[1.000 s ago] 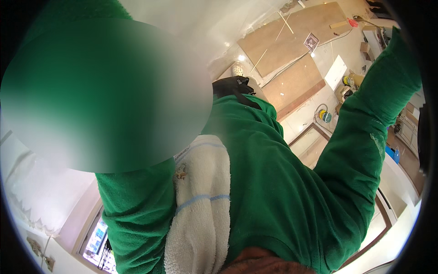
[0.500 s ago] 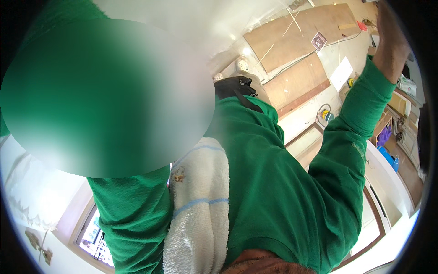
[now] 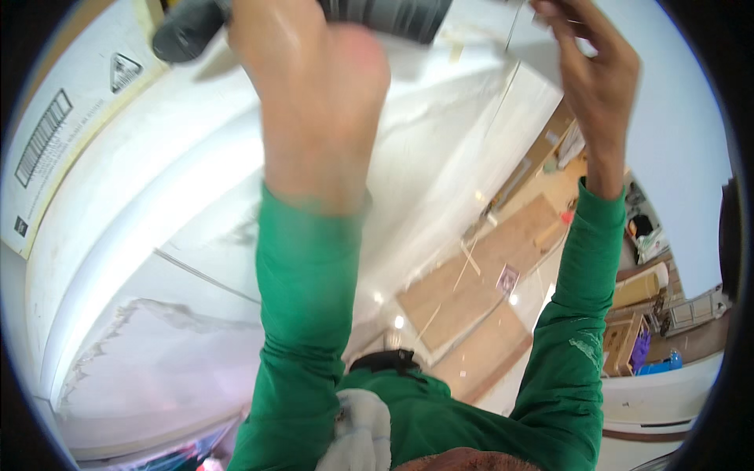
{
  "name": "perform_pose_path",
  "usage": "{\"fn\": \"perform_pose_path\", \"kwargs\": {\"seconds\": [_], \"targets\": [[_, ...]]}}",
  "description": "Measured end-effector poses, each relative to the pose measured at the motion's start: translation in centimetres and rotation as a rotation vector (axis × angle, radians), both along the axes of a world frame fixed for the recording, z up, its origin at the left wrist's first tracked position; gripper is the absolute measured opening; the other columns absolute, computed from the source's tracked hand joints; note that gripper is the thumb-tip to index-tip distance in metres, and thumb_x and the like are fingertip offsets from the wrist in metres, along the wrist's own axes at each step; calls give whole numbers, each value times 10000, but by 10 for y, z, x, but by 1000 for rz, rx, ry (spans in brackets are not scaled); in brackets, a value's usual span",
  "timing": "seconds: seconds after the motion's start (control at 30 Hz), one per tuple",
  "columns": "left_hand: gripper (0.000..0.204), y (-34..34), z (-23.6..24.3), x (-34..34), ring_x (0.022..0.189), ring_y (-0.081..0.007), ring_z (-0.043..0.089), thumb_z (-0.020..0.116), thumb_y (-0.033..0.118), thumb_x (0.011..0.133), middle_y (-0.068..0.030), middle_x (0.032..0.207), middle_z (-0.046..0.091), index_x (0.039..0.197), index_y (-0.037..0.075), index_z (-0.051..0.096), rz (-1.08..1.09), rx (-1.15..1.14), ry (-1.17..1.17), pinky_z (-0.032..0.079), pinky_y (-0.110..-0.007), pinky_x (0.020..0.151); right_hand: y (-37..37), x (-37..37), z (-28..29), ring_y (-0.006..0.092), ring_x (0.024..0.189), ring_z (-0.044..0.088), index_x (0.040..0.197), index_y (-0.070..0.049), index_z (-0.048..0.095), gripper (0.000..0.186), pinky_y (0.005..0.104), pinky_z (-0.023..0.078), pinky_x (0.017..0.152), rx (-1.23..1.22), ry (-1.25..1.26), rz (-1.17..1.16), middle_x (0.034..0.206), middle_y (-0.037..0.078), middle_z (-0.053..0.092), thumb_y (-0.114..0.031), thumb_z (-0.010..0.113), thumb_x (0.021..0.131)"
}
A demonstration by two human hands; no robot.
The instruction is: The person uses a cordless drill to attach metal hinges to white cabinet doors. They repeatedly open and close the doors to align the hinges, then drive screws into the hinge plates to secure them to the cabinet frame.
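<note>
My left hand (image 3: pixel 310 59) is raised at the top of the view, blurred, its fingers mostly cut off by the upper edge. A dark grey and black cylindrical tool (image 3: pixel 389 16) shows on both sides of it, and the hand appears closed on it; its exact kind cannot be told. At the upper right my right hand (image 3: pixel 601 67) is raised beside a pale flat surface (image 3: pixel 675 118). Its fingers are curled and pressed together near the thumb. Whatever they pinch, if anything, is too small to make out.
A white printed panel (image 3: pixel 71 118) stands at the left by a curved white moulding (image 3: pixel 149 243). Far below, brown boards (image 3: pixel 479 271) lie on the floor. A wooden crate (image 3: pixel 624 345) and a blue object (image 3: pixel 661 363) are at the lower right. A whitish cloth (image 3: pixel 361 428) hangs on my shoulder.
The view has swung upward, and both hands are now in sight, raised high. The dark tool has come into view at my left hand, and the floor boards sit lower.
</note>
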State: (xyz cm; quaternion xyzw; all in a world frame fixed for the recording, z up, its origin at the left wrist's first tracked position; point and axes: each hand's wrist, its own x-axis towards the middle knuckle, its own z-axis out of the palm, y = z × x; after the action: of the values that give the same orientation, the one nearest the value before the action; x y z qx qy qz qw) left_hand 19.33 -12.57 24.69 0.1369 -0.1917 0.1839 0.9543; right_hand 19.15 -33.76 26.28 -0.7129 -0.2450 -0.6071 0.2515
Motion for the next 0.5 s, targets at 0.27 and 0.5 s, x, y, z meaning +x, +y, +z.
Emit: {"fn": "perform_pose_path", "kwargs": {"seconds": [0.27, 0.5], "targets": [[158, 19, -1, 28, 875, -266, 673, 638, 65, 1014, -119, 997, 630, 1134, -1, 560, -101, -32, 29, 629, -504, 860, 29, 47, 57, 283, 983, 765, 1120, -26, 803, 208, 442, 602, 898, -659, 658, -445, 1042, 179, 803, -17, 664, 965], [240, 28, -36, 59, 854, -251, 684, 681, 70, 995, -152, 1023, 667, 1188, -14, 566, 42, 77, 34, 640, -465, 794, 35, 94, 3, 287, 1016, 755, 1155, -43, 799, 220, 459, 584, 952, -749, 702, -434, 1086, 171, 800, -74, 650, 996]]}}
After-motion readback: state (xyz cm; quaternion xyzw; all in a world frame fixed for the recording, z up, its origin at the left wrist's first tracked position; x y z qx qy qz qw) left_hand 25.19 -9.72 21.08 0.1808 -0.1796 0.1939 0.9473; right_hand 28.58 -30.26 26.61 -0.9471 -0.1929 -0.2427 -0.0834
